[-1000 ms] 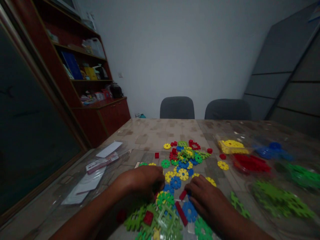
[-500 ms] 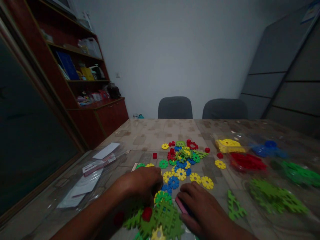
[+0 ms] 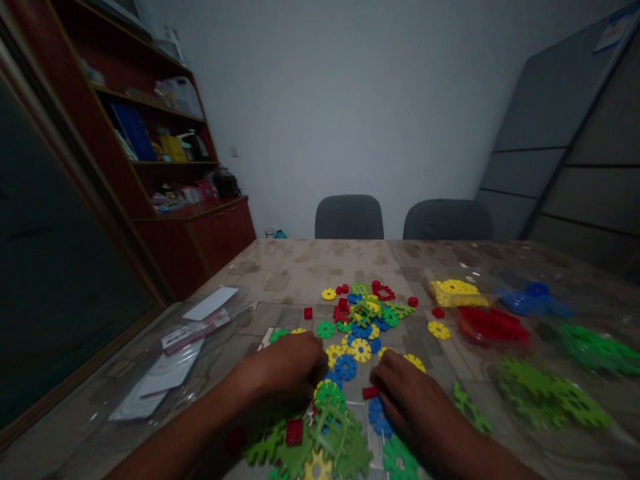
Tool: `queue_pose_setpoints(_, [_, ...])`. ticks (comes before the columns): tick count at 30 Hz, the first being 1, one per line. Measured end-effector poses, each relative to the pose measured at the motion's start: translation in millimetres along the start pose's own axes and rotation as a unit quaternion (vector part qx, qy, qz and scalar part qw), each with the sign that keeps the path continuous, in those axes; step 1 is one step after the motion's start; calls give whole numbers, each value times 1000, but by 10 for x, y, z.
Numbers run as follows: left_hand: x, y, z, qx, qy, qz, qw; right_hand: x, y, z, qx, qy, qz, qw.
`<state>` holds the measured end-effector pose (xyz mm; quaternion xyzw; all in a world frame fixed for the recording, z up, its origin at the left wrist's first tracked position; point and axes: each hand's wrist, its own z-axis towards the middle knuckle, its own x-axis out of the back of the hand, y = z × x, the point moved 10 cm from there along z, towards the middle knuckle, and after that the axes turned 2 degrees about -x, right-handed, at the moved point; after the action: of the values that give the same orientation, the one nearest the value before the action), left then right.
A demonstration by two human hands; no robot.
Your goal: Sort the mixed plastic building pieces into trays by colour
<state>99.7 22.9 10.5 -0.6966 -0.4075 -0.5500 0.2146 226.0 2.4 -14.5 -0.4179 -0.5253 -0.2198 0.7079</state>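
The small red block (image 3: 371, 392) lies on the counter (image 3: 300, 273), close to the person and right at the fingertips of the right hand (image 3: 407, 400). The fingers are bent and touch it, but I cannot tell if the grip holds it. The left hand (image 3: 287, 367) is curled up just beside a green round piece (image 3: 327, 393), and I cannot tell its grip either. Below both hands sits a green lattice toy (image 3: 325, 443). Farther off lie many loose pieces (image 3: 363, 320) in red, blue, yellow and green.
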Motion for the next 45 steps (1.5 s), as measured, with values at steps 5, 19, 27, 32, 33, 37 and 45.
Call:
queue_pose_setpoints(5, [21,29,0,-5,4,-15,1000,44,13,-41,8,19,-10,1000])
queue_pose_setpoints(19, [412,-234,6,-9,171,-147,974,-40,8,10,27,33,-62,997])
queue_pose_setpoints(27, [367,-1243,50,139,293,-125,938,-51,8,-22,35,31,-60,997])
queue_pose_setpoints(32, [164,-1167,167,121,263,-131,948,-63,47,-21,31,24,-58,998])
queue_pose_setpoints(33, [143,-1124,186,114,257,-129,951,-62,48,-21,33,26,-54,998])
queue_pose_setpoints(37, [107,-1015,222,98,236,-118,959,-65,62,-20,21,19,-45,999])
queue_pose_setpoints(45, [230,-839,211,64,256,-168,950,129,100,-15,-18,30,109,993])
